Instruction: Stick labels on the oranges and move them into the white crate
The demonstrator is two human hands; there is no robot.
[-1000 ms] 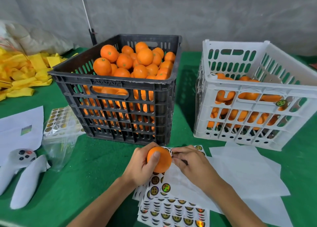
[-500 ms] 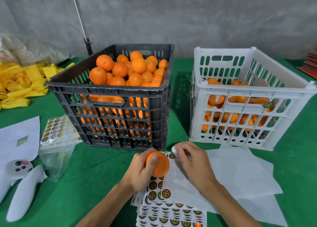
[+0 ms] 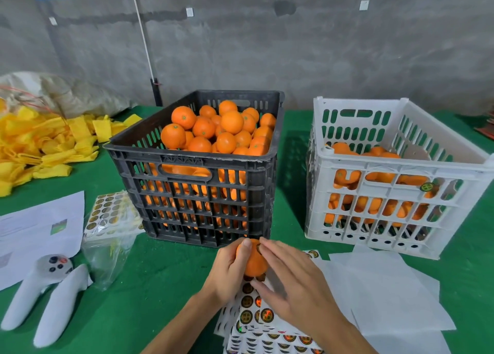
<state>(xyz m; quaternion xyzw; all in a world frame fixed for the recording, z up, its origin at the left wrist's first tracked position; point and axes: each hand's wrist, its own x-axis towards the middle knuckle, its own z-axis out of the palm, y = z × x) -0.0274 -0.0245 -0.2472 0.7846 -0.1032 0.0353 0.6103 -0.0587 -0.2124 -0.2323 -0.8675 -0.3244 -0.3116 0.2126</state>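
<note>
My left hand (image 3: 227,271) grips an orange (image 3: 254,264) just in front of the black crate (image 3: 197,193), which is heaped with oranges. My right hand (image 3: 291,287) lies over the orange with straight fingers, and a fingertip presses a round dark label (image 3: 258,248) onto its top. Sheets of round labels (image 3: 254,324) lie on the green table under both hands. The white crate (image 3: 387,182) stands to the right, partly filled with oranges.
Blank white backing sheets (image 3: 387,300) lie at the right front. A bagged sticker sheet (image 3: 109,217), papers (image 3: 40,228) and two white controllers (image 3: 40,297) are at the left. Yellow foam nets (image 3: 40,145) pile up at the far left.
My right hand, which was at the sticker sheet, lifted a label and now presses it on the orange's top. The orange stays in my left hand. The camera tilted up.
</note>
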